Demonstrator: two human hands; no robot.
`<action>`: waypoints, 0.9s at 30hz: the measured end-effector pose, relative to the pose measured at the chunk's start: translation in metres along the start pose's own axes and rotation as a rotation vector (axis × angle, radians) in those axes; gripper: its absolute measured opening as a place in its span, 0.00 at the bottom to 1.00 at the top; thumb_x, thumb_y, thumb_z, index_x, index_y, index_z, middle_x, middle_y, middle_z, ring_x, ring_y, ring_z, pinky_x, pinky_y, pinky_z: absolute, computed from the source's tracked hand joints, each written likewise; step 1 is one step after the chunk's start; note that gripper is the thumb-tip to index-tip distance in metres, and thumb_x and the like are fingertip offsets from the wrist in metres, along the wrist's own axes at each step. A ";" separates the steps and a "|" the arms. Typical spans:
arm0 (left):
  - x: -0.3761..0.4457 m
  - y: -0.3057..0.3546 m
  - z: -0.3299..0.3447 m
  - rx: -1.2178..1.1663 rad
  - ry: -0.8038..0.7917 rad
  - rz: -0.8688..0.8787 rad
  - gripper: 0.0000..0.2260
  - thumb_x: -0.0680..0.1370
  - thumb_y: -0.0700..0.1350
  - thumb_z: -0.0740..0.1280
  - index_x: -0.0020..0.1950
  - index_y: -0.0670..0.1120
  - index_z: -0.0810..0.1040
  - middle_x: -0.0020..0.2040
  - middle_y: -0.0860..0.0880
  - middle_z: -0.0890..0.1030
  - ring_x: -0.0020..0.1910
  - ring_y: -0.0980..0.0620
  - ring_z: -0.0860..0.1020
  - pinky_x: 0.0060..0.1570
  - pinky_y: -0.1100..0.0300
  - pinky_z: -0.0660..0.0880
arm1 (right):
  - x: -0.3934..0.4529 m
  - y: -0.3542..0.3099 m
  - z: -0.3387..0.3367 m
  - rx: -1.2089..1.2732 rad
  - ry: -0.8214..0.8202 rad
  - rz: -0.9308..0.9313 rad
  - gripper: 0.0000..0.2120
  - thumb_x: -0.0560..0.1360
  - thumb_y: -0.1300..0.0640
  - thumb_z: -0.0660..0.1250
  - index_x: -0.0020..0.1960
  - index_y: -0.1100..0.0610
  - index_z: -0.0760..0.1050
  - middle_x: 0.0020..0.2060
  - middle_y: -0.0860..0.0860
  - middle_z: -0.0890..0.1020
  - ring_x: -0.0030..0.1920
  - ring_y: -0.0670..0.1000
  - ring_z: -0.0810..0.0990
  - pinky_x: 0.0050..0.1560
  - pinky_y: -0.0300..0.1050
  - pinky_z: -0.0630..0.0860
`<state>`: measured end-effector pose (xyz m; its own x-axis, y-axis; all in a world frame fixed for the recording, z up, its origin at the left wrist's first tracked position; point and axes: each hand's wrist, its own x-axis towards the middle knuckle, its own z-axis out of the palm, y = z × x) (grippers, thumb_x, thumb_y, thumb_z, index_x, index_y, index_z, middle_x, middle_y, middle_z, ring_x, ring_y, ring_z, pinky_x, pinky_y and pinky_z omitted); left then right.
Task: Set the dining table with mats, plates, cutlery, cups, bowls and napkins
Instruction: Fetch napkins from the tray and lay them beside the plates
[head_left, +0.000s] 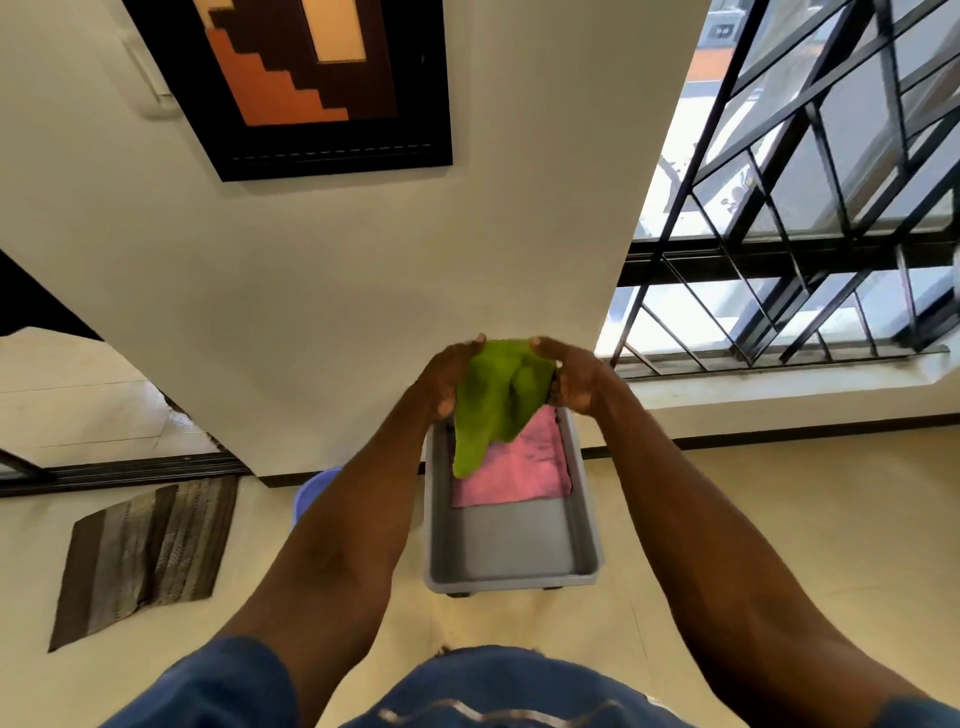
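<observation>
A green cloth napkin (493, 405) hangs between both my hands, raised above a grey plastic tub (511, 551) on the floor. My left hand (447, 379) grips its left edge and my right hand (571, 376) grips its right edge, fingers curled into the fabric. A folded pink napkin (524, 467) lies in the far end of the tub, partly hidden by the hanging green one. The near half of the tub shows bare grey bottom.
A striped brown floor mat (145, 551) lies at the left. A blue plastic basin (311, 493) peeks out behind my left forearm. A cream wall with a framed picture (306, 83) stands ahead; a barred window (810, 208) is to the right.
</observation>
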<state>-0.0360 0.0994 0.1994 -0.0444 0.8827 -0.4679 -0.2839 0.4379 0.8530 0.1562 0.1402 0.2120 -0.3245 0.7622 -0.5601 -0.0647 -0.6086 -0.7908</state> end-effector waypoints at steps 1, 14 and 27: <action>-0.001 -0.011 -0.004 0.054 0.067 -0.016 0.14 0.80 0.46 0.67 0.62 0.40 0.76 0.59 0.38 0.80 0.61 0.38 0.77 0.63 0.45 0.74 | 0.003 0.014 -0.001 -0.022 0.027 0.040 0.13 0.78 0.56 0.66 0.62 0.54 0.76 0.47 0.54 0.82 0.45 0.55 0.82 0.46 0.48 0.80; -0.011 -0.048 -0.033 -0.101 0.196 -0.164 0.31 0.76 0.31 0.68 0.77 0.38 0.60 0.69 0.37 0.73 0.60 0.41 0.77 0.51 0.49 0.75 | 0.005 0.079 0.000 -0.056 0.048 0.069 0.16 0.75 0.61 0.69 0.60 0.53 0.70 0.51 0.55 0.77 0.52 0.55 0.76 0.58 0.55 0.73; 0.003 -0.049 -0.049 0.097 0.180 -0.055 0.22 0.72 0.25 0.67 0.60 0.45 0.78 0.43 0.43 0.78 0.42 0.47 0.77 0.49 0.53 0.76 | 0.021 0.075 -0.007 -0.046 0.173 -0.006 0.14 0.73 0.72 0.68 0.52 0.55 0.79 0.52 0.58 0.81 0.53 0.57 0.79 0.46 0.48 0.80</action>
<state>-0.0691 0.0721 0.1454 -0.2040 0.8163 -0.5404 -0.1977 0.5062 0.8394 0.1515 0.1125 0.1389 -0.1565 0.7947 -0.5864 -0.0217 -0.5964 -0.8024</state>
